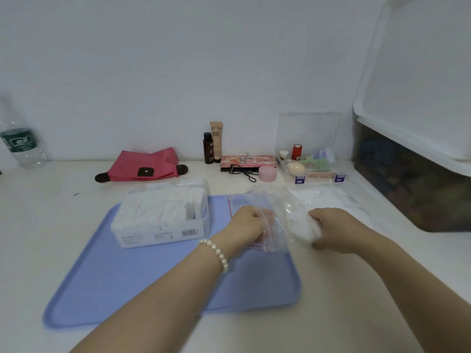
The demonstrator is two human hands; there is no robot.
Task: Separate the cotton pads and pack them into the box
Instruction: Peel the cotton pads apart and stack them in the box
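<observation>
Cotton pads between bag and box on my white worktop [331,289]

On the pale blue plastic tray [122,281] stands the clear, pad-filled plastic box [163,215]; my left hand [251,226] clutches the clear zip bag [274,220], my right hand's [331,230] grip curls round a white cotton-pad clump [302,229].

Domestic vanity or dressing corner. Evidence: white countertop [63,225] against plain wall; BB cream tube [216,141], eyeshadow palette [248,162], pink pouch [145,166], clear organiser [309,159] holding toiletries; water bottle [21,138].
</observation>
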